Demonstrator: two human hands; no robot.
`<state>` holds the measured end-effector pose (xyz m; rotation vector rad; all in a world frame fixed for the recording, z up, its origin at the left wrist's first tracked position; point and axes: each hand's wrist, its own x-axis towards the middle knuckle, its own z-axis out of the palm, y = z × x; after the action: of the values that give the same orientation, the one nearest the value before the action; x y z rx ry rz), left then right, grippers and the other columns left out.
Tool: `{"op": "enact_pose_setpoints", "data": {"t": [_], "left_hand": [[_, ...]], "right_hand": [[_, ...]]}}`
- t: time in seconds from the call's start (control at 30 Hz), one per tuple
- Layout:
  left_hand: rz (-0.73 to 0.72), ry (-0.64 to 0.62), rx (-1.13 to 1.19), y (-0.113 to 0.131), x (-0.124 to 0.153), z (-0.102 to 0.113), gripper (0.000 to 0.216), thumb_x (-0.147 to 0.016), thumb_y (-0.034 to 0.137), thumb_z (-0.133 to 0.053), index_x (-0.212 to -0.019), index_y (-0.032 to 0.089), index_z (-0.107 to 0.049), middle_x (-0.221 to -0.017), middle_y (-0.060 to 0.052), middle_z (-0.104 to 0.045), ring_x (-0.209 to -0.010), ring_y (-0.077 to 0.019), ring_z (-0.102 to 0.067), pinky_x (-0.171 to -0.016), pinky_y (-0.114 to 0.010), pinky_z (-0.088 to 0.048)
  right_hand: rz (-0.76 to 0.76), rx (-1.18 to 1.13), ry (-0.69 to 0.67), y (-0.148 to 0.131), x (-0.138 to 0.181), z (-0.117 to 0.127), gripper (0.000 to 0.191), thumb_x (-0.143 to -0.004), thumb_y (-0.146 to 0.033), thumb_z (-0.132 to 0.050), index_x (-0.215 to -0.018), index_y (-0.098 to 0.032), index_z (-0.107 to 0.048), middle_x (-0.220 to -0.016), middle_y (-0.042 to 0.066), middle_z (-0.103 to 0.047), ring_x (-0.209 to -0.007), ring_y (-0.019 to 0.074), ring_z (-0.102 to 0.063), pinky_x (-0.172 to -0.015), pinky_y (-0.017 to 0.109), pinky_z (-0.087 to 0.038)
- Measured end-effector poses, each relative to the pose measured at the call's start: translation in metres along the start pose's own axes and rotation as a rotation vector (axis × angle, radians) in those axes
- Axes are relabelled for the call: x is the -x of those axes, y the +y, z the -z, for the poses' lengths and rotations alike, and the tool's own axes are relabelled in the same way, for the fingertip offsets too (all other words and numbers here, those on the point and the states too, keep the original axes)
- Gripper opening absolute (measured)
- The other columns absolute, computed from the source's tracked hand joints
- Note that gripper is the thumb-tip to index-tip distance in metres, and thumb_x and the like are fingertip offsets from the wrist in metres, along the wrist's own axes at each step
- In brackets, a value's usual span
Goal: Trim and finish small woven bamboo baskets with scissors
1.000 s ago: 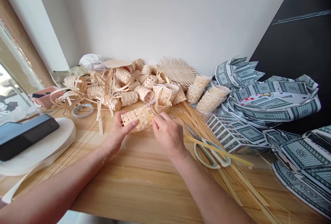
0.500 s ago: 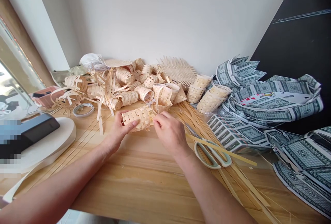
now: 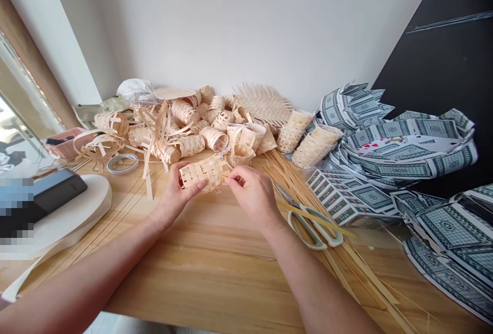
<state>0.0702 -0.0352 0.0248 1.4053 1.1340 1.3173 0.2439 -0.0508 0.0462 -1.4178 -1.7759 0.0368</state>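
A small woven basket [image 3: 202, 175] of pale wood strips lies on its side, just above the wooden table. My left hand [image 3: 177, 190] wraps around its left part, thumb along the near side. At the basket's right end, my right hand [image 3: 252, 190] pinches a thin yellowish strip against the rim. The fingertips partly hide where this strip enters the weave. A long flat strip [image 3: 316, 217] sticks out to the right from behind my right hand, crossing over scissors [image 3: 316, 226] with pale green handles. Whether it is the pinched strip's tail, I cannot tell.
Behind my hands lies a pile of woven baskets [image 3: 187, 113]. A tape roll [image 3: 122, 163] and a white strip coil [image 3: 98, 195] are to the left. Loose strips [image 3: 370, 267] and folded playing-card pieces [image 3: 358, 198] lie to the right.
The flat strip beyond my right hand now reaches less far right, its end having moved leftward across the scissors. Both hands keep their hold; the view has shifted slightly.
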Motion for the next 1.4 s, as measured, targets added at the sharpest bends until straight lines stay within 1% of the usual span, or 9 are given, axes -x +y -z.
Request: {"op": "enact_pose_setpoints", "data": {"t": [0.17, 0.3, 0.43, 0.57, 0.77, 0.9, 1.03, 1.1, 1.4], "left_hand": [[-0.011, -0.010, 0.011, 0.003, 0.002, -0.002, 0.059, -0.060, 0.038, -0.073, -0.106, 0.021, -0.040, -0.094, -0.003, -0.057, -0.087, -0.0192, -0.058, -0.077, -0.035, -0.049], [-0.022, -0.019, 0.009, 0.002, 0.002, -0.002, 0.058, -0.060, 0.037, -0.073, -0.104, 0.021, -0.040, -0.093, -0.002, -0.056, -0.086, -0.0183, -0.057, -0.078, -0.034, -0.049], [-0.023, -0.040, 0.007, 0.000, 0.001, -0.001, 0.059, -0.060, 0.037, -0.073, -0.106, 0.021, -0.039, -0.093, -0.002, -0.056, -0.086, -0.0175, -0.056, -0.079, -0.034, -0.048], [-0.030, -0.068, 0.035, -0.002, 0.001, 0.000, 0.058, -0.062, 0.037, -0.072, -0.106, 0.021, -0.039, -0.093, -0.002, -0.055, -0.087, -0.0170, -0.055, -0.079, -0.032, -0.046], [-0.014, -0.082, 0.053, -0.001, 0.001, 0.000, 0.056, -0.060, 0.035, -0.074, -0.104, 0.021, -0.041, -0.089, 0.000, -0.055, -0.083, -0.0162, -0.055, -0.075, -0.030, -0.046], [0.001, -0.086, 0.061, 0.001, 0.002, 0.000, 0.057, -0.059, 0.035, -0.074, -0.104, 0.021, -0.040, -0.089, 0.000, -0.055, -0.082, -0.0160, -0.054, -0.074, -0.030, -0.045], [0.016, -0.071, 0.075, 0.000, 0.002, -0.001, 0.058, -0.058, 0.033, -0.075, -0.103, 0.021, -0.041, -0.089, 0.000, -0.056, -0.083, -0.0166, -0.055, -0.074, -0.030, -0.045], [0.021, -0.076, 0.075, 0.000, 0.001, -0.001, 0.059, -0.058, 0.034, -0.075, -0.104, 0.021, -0.041, -0.088, 0.000, -0.056, -0.082, -0.0164, -0.055, -0.074, -0.030, -0.045], [-0.001, -0.139, -0.002, -0.003, 0.001, 0.003, 0.054, -0.065, 0.036, -0.072, -0.108, 0.022, -0.042, -0.089, 0.000, -0.054, -0.082, -0.0148, -0.052, -0.072, -0.028, -0.045]], "right_hand": [[-0.113, -0.118, -0.041, -0.003, -0.002, 0.004, 0.017, -0.072, -0.016, -0.059, -0.057, -0.019, -0.056, -0.055, -0.004, -0.059, -0.051, 0.0118, -0.050, -0.053, 0.023, -0.033], [-0.171, -0.144, -0.049, -0.003, -0.003, 0.005, 0.017, -0.070, -0.017, -0.061, -0.054, -0.020, -0.056, -0.050, -0.005, -0.056, -0.048, 0.0113, -0.047, -0.052, 0.023, -0.033], [-0.207, -0.175, -0.082, -0.001, -0.004, 0.003, 0.016, -0.067, -0.016, -0.061, -0.053, -0.019, -0.055, -0.050, -0.005, -0.054, -0.049, 0.0105, -0.046, -0.053, 0.022, -0.033], [-0.243, -0.276, -0.127, 0.003, -0.004, 0.002, 0.016, -0.067, -0.019, -0.059, -0.052, -0.018, -0.054, -0.050, -0.006, -0.052, -0.050, 0.0104, -0.045, -0.053, 0.022, -0.032], [-0.233, -0.351, -0.201, 0.007, -0.006, 0.007, 0.015, -0.067, -0.018, -0.058, -0.053, -0.017, -0.054, -0.052, -0.006, -0.052, -0.052, 0.0103, -0.045, -0.053, 0.022, -0.033], [-0.217, -0.295, -0.198, 0.005, -0.006, 0.010, 0.016, -0.070, -0.019, -0.060, -0.054, -0.018, -0.056, -0.052, -0.006, -0.053, -0.051, 0.0103, -0.045, -0.053, 0.022, -0.032], [-0.147, -0.136, -0.105, -0.001, -0.005, 0.012, 0.019, -0.070, -0.018, -0.062, -0.052, -0.018, -0.055, -0.052, -0.005, -0.055, -0.050, 0.0107, -0.045, -0.053, 0.023, -0.031], [-0.133, -0.088, -0.087, -0.003, -0.004, 0.013, 0.020, -0.070, -0.017, -0.063, -0.052, -0.018, -0.055, -0.052, -0.004, -0.056, -0.050, 0.0106, -0.045, -0.053, 0.023, -0.031], [-0.185, -0.072, -0.136, -0.001, -0.006, 0.013, 0.020, -0.069, -0.016, -0.064, -0.051, -0.018, -0.056, -0.049, -0.005, -0.054, -0.048, 0.0103, -0.044, -0.051, 0.023, -0.030]]}}
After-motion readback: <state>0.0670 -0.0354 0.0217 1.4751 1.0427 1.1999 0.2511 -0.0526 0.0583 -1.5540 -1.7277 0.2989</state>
